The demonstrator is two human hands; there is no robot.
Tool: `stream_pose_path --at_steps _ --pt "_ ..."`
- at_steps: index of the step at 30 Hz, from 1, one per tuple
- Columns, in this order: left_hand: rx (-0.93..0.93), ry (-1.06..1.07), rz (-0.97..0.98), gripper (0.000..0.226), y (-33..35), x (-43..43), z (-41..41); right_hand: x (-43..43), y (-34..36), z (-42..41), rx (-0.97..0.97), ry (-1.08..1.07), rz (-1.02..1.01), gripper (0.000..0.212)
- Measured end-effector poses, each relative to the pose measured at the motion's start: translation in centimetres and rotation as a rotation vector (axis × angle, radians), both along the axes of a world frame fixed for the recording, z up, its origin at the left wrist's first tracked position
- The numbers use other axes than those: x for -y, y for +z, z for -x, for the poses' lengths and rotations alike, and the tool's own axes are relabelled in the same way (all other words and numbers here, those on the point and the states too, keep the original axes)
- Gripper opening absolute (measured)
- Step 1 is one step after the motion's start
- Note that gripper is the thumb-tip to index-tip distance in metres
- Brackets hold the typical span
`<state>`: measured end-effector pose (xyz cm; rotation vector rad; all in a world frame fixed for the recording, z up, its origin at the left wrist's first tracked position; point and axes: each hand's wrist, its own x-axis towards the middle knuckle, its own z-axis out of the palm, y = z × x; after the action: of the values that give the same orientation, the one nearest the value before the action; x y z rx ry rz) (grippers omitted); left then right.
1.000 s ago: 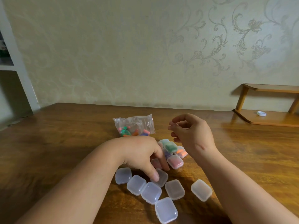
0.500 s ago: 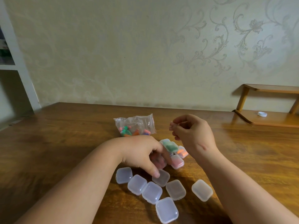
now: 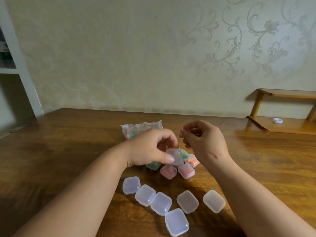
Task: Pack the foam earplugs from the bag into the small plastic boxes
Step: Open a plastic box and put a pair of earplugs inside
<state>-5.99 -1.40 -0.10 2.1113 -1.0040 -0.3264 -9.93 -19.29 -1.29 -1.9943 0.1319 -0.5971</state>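
Note:
My left hand (image 3: 150,147) holds a small clear plastic box (image 3: 176,155) between thumb and fingers, lifted above the table. My right hand (image 3: 203,141) hovers just to its right, fingers curled, nothing visibly in it. Behind the left hand lies the clear bag of coloured foam earplugs (image 3: 136,130), partly hidden. Under the hands sit filled boxes: a green one (image 3: 153,165), two pinkish ones (image 3: 168,171) (image 3: 186,171) and an orange one (image 3: 193,161). Several empty shut boxes (image 3: 160,203) lie in a loose row nearer me.
The wooden table (image 3: 68,151) reaches the papered wall. A low wooden shelf (image 3: 287,125) stands at the far right with a small white cap (image 3: 277,120) on it. A white shelving unit (image 3: 15,74) rises at the left.
My left hand picked one empty box out of the row and lifted it up toward my right hand. The right hand stayed nearly still.

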Motion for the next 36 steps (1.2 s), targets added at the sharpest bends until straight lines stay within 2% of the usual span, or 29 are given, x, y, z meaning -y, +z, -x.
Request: stream_pose_path --at_steps 2,5,12,15,21,23,27,32,36 --pt "-0.078 0.059 0.198 0.031 -0.2 -0.1 -0.1 -0.1 0.1 0.1 -0.006 0.002 0.02 0.015" --pt "-0.154 0.132 0.346 0.044 -0.5 -0.1 0.1 -0.1 0.4 0.4 -0.021 0.023 0.017 0.02" --pt "-0.187 0.203 0.461 0.033 -1.5 -0.1 -0.8 -0.3 0.7 0.8 -0.086 0.1 -0.077 0.021" --pt "-0.195 0.193 0.512 0.047 -1.9 0.0 -1.2 -0.4 0.9 0.9 -0.149 0.139 -0.128 0.029" --pt "-0.252 0.14 0.527 0.048 -2.0 0.0 -1.5 -0.3 0.3 0.7 -0.275 0.297 -0.354 0.027" --pt "-0.211 0.166 0.508 0.047 -2.1 0.1 -1.5 -0.2 0.2 0.7 -0.262 0.299 -0.342 0.026" --pt "-0.005 0.278 0.434 0.054 -1.9 0.2 -1.5 -0.3 0.1 0.6 -0.208 0.253 -0.301 0.022" --pt "0.05 0.308 0.463 0.042 -2.2 0.6 -1.5 -0.6 0.1 0.9 -0.166 0.221 -0.238 0.017" --pt "0.068 0.323 0.439 0.046 -2.2 0.7 -1.5 -0.9 0.2 0.9 -0.16 0.215 -0.148 0.016"
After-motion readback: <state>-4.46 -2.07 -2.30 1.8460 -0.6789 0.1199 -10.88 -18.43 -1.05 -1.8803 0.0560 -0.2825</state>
